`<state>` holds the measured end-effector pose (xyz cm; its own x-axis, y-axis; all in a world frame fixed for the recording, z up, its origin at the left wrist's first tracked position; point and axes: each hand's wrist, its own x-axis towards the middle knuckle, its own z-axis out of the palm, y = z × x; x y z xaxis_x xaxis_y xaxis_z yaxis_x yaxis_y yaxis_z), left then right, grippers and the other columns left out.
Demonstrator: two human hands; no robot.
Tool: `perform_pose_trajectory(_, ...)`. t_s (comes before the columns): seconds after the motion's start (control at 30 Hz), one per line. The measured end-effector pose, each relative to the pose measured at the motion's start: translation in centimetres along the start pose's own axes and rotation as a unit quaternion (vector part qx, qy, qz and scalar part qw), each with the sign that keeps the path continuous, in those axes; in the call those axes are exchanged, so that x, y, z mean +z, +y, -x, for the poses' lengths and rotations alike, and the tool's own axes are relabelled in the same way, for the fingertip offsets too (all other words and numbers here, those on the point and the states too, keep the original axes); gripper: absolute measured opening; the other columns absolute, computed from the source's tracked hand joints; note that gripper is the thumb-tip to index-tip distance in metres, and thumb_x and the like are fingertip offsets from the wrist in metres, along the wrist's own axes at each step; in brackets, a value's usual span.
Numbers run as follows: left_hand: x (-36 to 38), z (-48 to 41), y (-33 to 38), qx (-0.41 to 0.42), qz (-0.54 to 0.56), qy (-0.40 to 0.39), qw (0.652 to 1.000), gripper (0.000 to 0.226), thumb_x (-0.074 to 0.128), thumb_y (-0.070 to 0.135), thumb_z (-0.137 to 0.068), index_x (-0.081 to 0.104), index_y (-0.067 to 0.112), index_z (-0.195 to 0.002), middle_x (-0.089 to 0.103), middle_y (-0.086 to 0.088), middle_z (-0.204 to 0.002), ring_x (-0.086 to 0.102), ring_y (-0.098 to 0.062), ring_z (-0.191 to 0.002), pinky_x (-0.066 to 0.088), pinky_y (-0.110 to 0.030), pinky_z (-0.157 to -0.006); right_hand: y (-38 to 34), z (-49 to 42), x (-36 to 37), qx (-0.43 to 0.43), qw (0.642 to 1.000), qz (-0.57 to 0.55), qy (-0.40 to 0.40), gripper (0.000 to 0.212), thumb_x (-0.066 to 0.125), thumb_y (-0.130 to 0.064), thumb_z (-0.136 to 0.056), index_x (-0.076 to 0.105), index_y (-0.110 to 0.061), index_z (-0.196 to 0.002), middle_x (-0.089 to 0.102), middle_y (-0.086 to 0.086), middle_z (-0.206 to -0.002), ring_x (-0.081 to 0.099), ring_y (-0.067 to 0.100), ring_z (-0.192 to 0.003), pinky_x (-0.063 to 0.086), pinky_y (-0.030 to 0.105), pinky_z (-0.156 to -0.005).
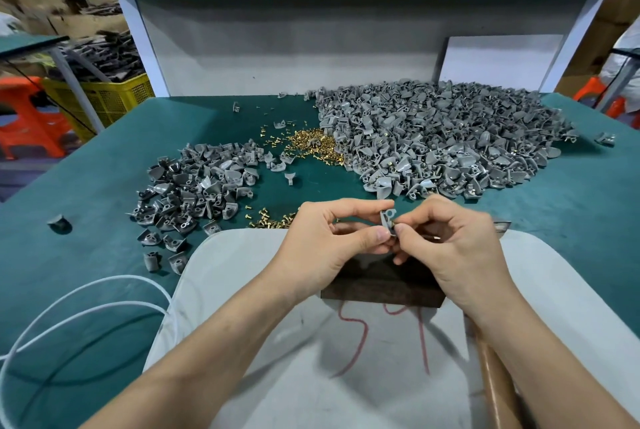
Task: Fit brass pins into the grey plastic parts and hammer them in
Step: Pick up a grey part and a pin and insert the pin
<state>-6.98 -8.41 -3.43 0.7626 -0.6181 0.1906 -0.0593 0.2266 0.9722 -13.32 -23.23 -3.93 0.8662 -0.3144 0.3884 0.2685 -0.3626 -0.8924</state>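
Grey plastic part (388, 221) pinched between left hand (332, 238), right hand (450, 241), above dark block (381, 286).

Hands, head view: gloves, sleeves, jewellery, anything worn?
Nothing worn. Left hand and right hand have no gloves, rings or watch. Forearms are uncovered to the frame edge, with no sleeves in view. Nails are short and unpainted.

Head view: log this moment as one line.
stage: pin fitting, no hammering | left hand: pinches grey part | right hand: pinches same part | dark block: under hands
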Motion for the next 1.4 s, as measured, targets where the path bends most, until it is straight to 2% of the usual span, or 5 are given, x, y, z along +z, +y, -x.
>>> perform_pose_trajectory(0.5,-0.1,0.03,-0.22,0.03,-0.015,-0.037,0.999,0.043,0.061,-0.013,-0.08,0.06,0.009,-0.117,0.066,0.005,-0.076,0.068,-0.015,-0.073,0.058,-0.027,-0.076,0.16,-0.23,-0.27,-0.008,0.999,-0.025,-0.022,0.024,0.069,0.011,-0.074,0.062,-0.008,-0.061,0.062,-0.002,-0.063,0.062,0.021,-0.042,0.05,0.024,-0.044)
perform_pose_trajectory(0.67,-0.14,0.02,-0.25,0.027,-0.007,-0.038,0.999,0.045,0.06,-0.015,-0.08,0.059,0.009,-0.117,0.068,0.002,-0.077,0.068,-0.012,-0.073,0.058,-0.025,-0.072,0.15,-0.11,-0.16,-0.003,0.999,-0.023,-0.024,0.007,0.068,-0.01,-0.066,0.062,-0.01,-0.062,0.063,-0.003,-0.061,0.062,0.02,-0.042,0.048,0.02,-0.044)
perform_pose_trajectory(0.83,-0.01,0.1,-0.45,0.021,-0.011,-0.028,0.999,0.043,0.061,-0.015,-0.08,0.061,0.011,-0.114,0.069,0.007,-0.074,0.068,-0.01,-0.072,0.058,-0.023,-0.07,0.45,0.0,-0.03,-0.005,1.0,-0.013,-0.019,0.013,0.07,-0.006,-0.067,0.06,-0.009,-0.059,0.064,-0.001,-0.059,0.062,0.02,-0.041,0.047,0.019,-0.044)
perform_pose_trajectory(1.3,-0.35,-0.18,-0.89,0.016,-0.01,-0.021,1.0,0.034,0.064,-0.013,-0.078,0.066,0.011,-0.103,0.068,-0.003,-0.077,0.068,-0.012,-0.073,0.058,-0.024,-0.072,0.92,-0.34,-0.29,0.015,0.999,-0.001,-0.042,0.003,0.067,-0.018,-0.068,0.065,-0.021,-0.067,0.067,0.003,-0.064,0.065,0.021,-0.05,0.056,0.033,-0.055)
perform_pose_trajectory(1.4,-0.34,-0.07,-0.9,0.012,-0.029,-0.029,0.999,0.036,0.063,-0.014,-0.079,0.066,0.011,-0.104,0.068,0.007,-0.07,0.067,-0.008,-0.068,0.057,-0.022,-0.07,0.44,-0.1,-0.3,0.022,0.999,0.019,-0.044,0.005,0.067,-0.016,-0.068,0.064,-0.019,-0.065,0.065,0.007,-0.065,0.065,0.022,-0.049,0.054,0.039,-0.057)
